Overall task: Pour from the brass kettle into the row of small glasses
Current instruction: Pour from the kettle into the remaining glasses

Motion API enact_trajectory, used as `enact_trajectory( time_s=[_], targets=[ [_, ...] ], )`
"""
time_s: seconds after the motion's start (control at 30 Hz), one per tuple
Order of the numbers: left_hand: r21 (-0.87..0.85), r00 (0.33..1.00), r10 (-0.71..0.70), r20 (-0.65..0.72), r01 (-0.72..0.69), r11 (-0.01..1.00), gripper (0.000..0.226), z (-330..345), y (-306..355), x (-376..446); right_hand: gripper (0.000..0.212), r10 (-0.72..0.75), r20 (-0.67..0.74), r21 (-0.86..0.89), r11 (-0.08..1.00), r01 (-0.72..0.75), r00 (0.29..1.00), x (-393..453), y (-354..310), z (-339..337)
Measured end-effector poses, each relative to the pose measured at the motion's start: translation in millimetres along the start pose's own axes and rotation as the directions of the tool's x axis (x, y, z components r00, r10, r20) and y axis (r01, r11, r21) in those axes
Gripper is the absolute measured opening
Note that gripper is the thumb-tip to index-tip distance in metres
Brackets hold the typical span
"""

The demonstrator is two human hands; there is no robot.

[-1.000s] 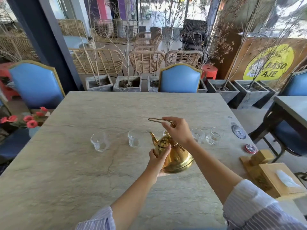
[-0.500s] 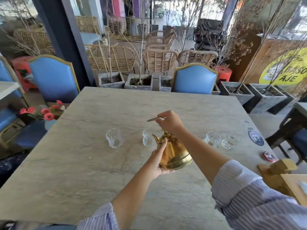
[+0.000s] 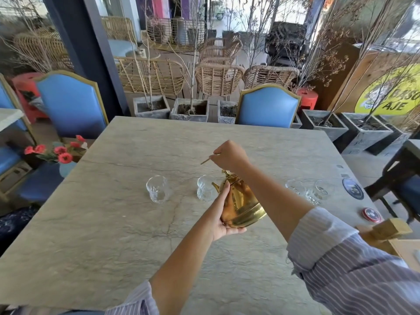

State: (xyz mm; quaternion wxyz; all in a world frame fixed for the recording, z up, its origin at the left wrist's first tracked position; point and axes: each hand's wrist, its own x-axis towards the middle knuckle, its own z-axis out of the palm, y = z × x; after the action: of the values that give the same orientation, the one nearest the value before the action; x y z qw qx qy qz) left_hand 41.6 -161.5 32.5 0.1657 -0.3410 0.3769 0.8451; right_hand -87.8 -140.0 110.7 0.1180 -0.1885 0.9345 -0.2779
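The brass kettle (image 3: 242, 204) hangs tilted above the stone table (image 3: 113, 223), its spout over the second small glass (image 3: 204, 189). My right hand (image 3: 229, 155) grips the kettle's thin handle from above. My left hand (image 3: 223, 214) cups the kettle's underside, fingers reaching up its side toward the lid. Another glass (image 3: 157, 189) stands further left. Two more glasses (image 3: 295, 187) (image 3: 320, 189) stand right of my right forearm. Any glass behind the kettle is hidden.
Two round coasters (image 3: 353, 188) (image 3: 371, 215) lie near the table's right edge, next to a wooden box (image 3: 386, 233). Red flowers (image 3: 56, 153) stand off the left edge. Blue chairs (image 3: 268, 108) and concrete planters ring the table.
The kettle has tipped further toward the second glass, with my right hand lifting the handle higher. The view has swung left.
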Motion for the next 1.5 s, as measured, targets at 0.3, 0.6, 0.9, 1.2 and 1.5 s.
enact_trajectory(
  time_s=[0.3, 0.6, 0.9, 1.2, 1.5],
  targets=[
    [-0.017, 0.999, 0.03, 0.025, -0.03, 0.999, 0.102, 12, 7, -15, 0.031, -0.032, -0.001, 0.007, 0.999, 0.032, 1.0, 3, -9, -15],
    [-0.054, 0.996, 0.011, 0.092, -0.006, 0.999, 0.085, 24, 13, -25, 0.028, -0.079, 0.007, -0.103, 0.992, 0.079, 0.997, 2, -20, -35],
    [-0.079, 0.992, 0.027, 0.127, -0.017, 0.997, 0.101, 32, 18, -31, 0.042, -0.135, 0.001, -0.128, 0.983, 0.134, 0.991, 0, -27, -54],
    [-0.099, 0.987, 0.034, 0.158, -0.018, 0.995, 0.112, 36, 17, -34, 0.044, -0.143, 0.001, -0.144, 0.979, 0.142, 0.99, -2, -27, -57],
    [-0.074, 0.984, 0.028, 0.178, -0.015, 0.997, 0.106, 28, 15, -28, 0.034, -0.134, -0.015, -0.143, 0.981, 0.131, 0.991, -2, -22, -47]
  ],
)
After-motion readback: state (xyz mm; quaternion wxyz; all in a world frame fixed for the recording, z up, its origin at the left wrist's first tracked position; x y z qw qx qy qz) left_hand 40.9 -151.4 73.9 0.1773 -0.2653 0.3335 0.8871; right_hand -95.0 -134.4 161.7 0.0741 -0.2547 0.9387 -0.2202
